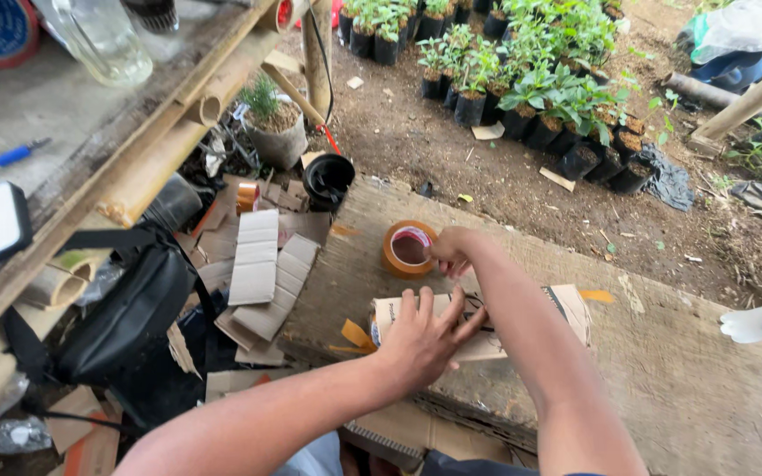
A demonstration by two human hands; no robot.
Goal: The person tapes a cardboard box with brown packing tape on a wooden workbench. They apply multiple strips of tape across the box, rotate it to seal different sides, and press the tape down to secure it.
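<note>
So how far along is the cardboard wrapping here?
Done: the cardboard bundle on the wooden slab is already folded, with brown tape strips hanging off its left end. In hand: the left hand presses it flat while the right hand touches the brown tape roll. Left: its top shows no tape across it, and loose cardboard pieces lie beside the slab.

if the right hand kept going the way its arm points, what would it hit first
Most likely the brown tape roll: the right hand already sits at its near right edge, pointing up and left across the wooden board. Beyond the roll lies a black pot, though depth is hard to judge.
</note>
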